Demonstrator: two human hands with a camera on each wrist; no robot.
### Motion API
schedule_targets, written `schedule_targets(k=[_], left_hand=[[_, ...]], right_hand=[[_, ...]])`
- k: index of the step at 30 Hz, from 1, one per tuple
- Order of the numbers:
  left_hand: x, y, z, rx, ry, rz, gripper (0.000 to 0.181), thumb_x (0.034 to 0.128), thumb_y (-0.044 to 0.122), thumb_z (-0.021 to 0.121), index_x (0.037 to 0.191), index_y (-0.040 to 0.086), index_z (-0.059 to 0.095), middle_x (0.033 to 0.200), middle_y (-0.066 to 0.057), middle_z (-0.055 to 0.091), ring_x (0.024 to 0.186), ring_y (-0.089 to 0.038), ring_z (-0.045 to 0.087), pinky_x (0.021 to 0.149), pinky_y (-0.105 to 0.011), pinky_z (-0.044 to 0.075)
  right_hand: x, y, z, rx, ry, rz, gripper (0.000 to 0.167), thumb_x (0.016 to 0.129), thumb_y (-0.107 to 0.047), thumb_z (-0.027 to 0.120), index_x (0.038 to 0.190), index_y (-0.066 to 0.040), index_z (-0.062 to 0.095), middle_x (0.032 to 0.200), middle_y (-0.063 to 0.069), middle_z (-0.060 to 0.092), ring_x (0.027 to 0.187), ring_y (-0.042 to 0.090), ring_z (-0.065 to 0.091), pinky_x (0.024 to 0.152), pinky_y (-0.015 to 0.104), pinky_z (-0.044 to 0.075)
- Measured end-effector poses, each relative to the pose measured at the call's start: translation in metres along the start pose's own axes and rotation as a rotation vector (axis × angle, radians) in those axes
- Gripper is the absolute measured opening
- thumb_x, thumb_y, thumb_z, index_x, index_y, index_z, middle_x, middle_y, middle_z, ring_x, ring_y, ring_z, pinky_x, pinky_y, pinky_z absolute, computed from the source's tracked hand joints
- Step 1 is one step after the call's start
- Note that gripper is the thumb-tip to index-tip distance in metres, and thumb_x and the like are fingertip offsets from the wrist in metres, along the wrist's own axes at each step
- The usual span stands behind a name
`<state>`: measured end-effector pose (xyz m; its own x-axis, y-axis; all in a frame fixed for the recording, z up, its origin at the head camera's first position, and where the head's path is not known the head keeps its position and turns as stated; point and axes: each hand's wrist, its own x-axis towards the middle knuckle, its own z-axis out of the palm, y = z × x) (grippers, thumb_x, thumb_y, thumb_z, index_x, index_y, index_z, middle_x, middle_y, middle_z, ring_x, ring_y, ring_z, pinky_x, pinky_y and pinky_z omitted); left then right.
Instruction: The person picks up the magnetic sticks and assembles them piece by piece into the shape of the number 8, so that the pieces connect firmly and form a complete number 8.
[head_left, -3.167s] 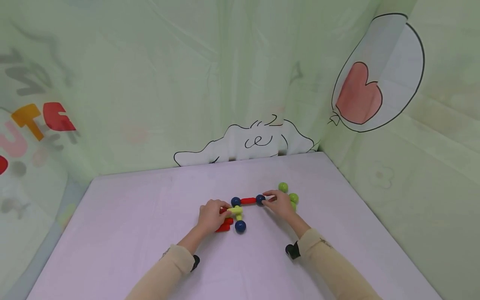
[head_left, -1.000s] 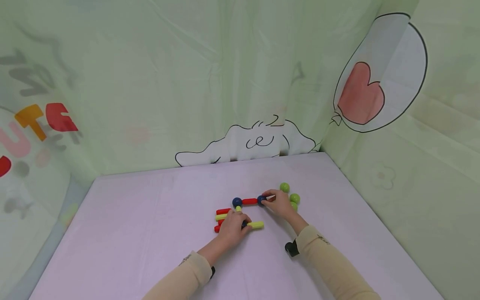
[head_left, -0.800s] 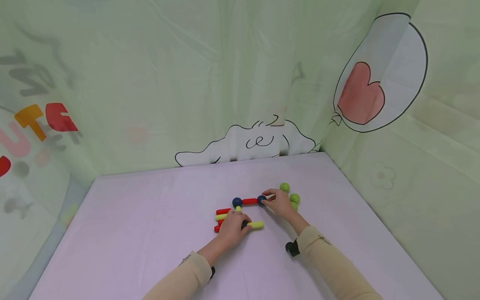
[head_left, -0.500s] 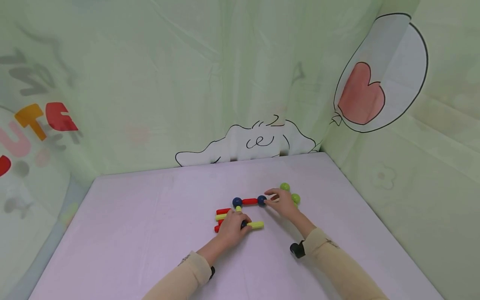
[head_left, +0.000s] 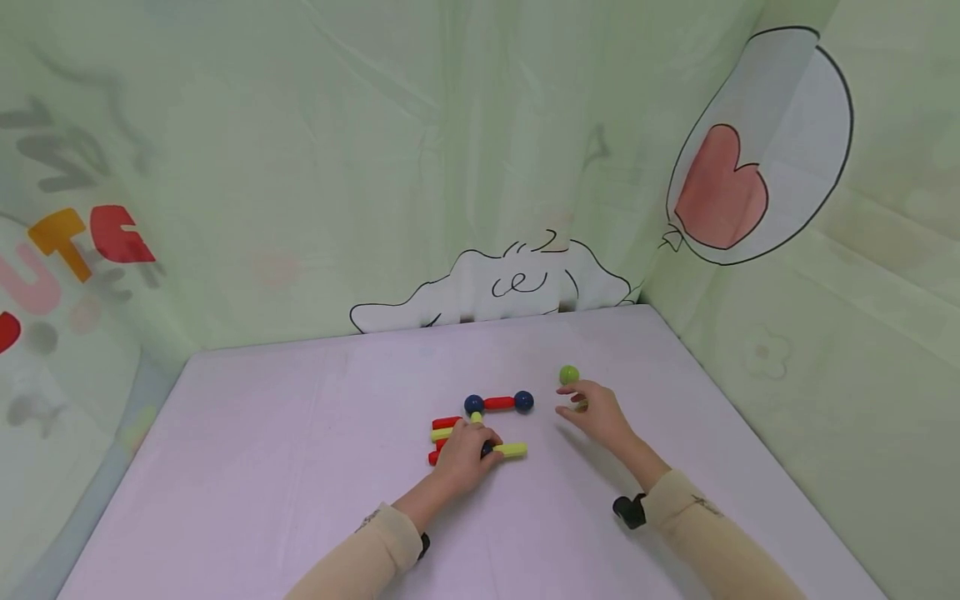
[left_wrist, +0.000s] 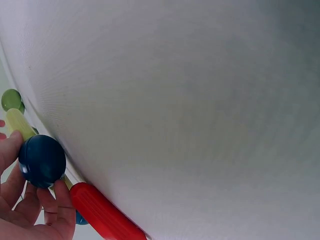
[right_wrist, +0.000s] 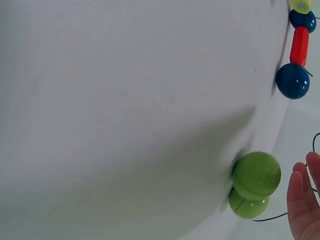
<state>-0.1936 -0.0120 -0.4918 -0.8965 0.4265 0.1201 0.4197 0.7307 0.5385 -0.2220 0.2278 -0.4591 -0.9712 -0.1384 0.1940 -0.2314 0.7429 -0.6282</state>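
My left hand (head_left: 461, 458) pinches the near blue ball (left_wrist: 42, 161) between thumb and fingers. A yellow stick (head_left: 513, 450) meets that ball and points right; another yellow stick (head_left: 477, 417) shows behind the hand, below the far-left blue ball (head_left: 473, 404). A red stick (head_left: 498, 403) lies between that ball and the far-right blue ball (head_left: 523, 402). My right hand (head_left: 602, 415) hovers right of the far-right ball with its fingers apart, holding nothing I can see. Beside it in the right wrist view are two green balls (right_wrist: 257, 176); in the head view it mostly hides them.
A green ball (head_left: 569, 375) lies just beyond the right hand. Left of the left hand, partly covered by it, lie several loose sticks, including a red stick (head_left: 447, 422) and a yellow stick (head_left: 442, 434). The pale table (head_left: 300, 467) meets a curtain at the back.
The left hand has brought a yellow stick from the left to the near blue ball's right side and grips that ball. The right hand let go of the far-right blue ball and moved right.
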Motion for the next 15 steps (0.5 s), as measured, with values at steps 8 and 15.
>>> schedule_targets(k=[8, 15], left_hand=[[-0.001, 0.001, -0.001, 0.01, 0.001, -0.007, 0.018, 0.0817, 0.024, 0.069, 0.096, 0.014, 0.07, 0.091, 0.003, 0.063, 0.082, -0.013, 0.043, 0.069, -0.021, 0.038], [-0.001, 0.003, -0.002, 0.002, -0.008, -0.017, 0.018, 0.082, 0.024, 0.069, 0.097, 0.014, 0.07, 0.091, 0.003, 0.063, 0.084, -0.013, 0.043, 0.068, -0.021, 0.039]], right_hand=[[-0.009, 0.011, -0.01, 0.032, 0.005, -0.004, 0.029, 0.076, -0.004, 0.071, 0.102, 0.007, 0.063, 0.101, 0.022, 0.061, 0.087, 0.032, 0.058, 0.072, 0.041, 0.05], [-0.012, 0.017, -0.015, 0.021, -0.027, 0.02, 0.027, 0.077, -0.003, 0.069, 0.101, 0.008, 0.063, 0.098, 0.021, 0.062, 0.086, 0.031, 0.059, 0.073, 0.04, 0.049]])
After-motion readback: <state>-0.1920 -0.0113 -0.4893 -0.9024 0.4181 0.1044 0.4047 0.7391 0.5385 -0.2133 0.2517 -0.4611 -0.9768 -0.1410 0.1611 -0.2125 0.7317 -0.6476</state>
